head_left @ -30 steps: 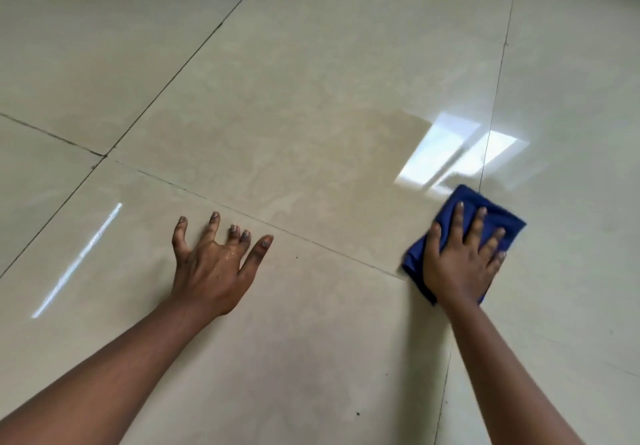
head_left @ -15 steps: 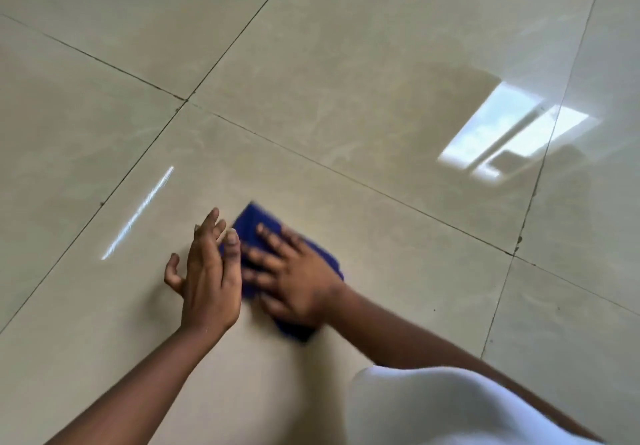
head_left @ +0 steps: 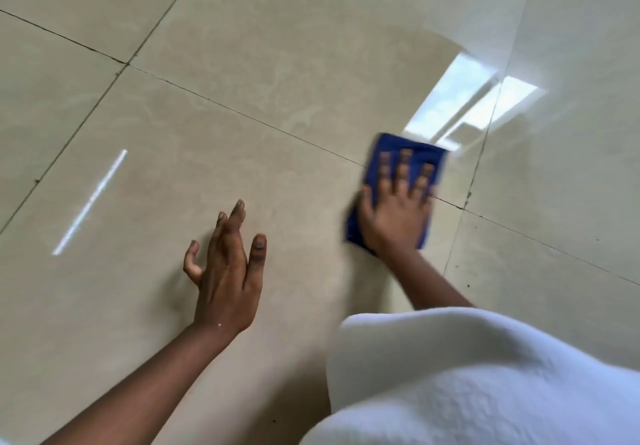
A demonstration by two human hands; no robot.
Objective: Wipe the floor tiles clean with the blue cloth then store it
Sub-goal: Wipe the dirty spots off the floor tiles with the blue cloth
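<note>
A folded blue cloth (head_left: 414,151) lies flat on the glossy beige floor tiles (head_left: 277,64), right of centre and across a grout line. My right hand (head_left: 394,216) presses down on the cloth with fingers spread, covering its near half; the hand is motion-blurred. To the left of the cloth, about a hand's width away, my left hand (head_left: 227,271) rests on a tile with nothing in it. Its fingers are extended and its thumb is out.
Dark grout lines (head_left: 242,115) cross the floor. A bright window reflection (head_left: 467,109) lies just beyond the cloth, and a thin light streak (head_left: 90,202) at the left. My white sleeve (head_left: 467,375) fills the lower right. Small dark specks (head_left: 467,283) dot the right-hand tile.
My right hand has swept the cloth from beside my left hand out to the right, back toward the window reflection. My left hand has stayed planted on the tile.
</note>
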